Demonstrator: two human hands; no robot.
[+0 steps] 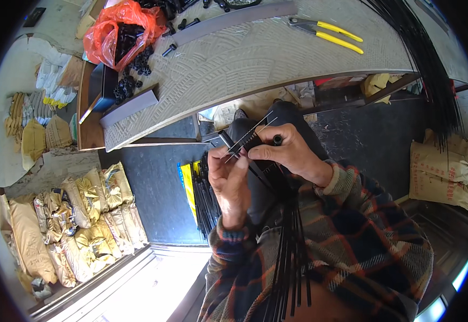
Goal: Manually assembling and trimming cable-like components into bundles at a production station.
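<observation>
Over my lap, both hands are close together with fingers pinched. My left hand (227,180) grips a dark rod-like piece (226,138) whose end sticks up past the fingers. Thin, pale wire-like lengths (263,121) cross between the two hands. My right hand (293,153) is closed around a black tube (278,140), its round open end facing up. Beside these fingers is a dark piece with a row of small marks (252,141). A bundle of long black strips (293,252) runs from below the hands down over my plaid shirt. Fingers hide the exact contact points.
Ahead stands a patterned worktop (234,59) bearing yellow-handled cutters (330,35), a red plastic bag (102,37) of black parts and loose black bolts (169,50). Long black strips (432,70) hang over its right end. More strips (206,201) lie left; brown sacks (75,225) stand beyond.
</observation>
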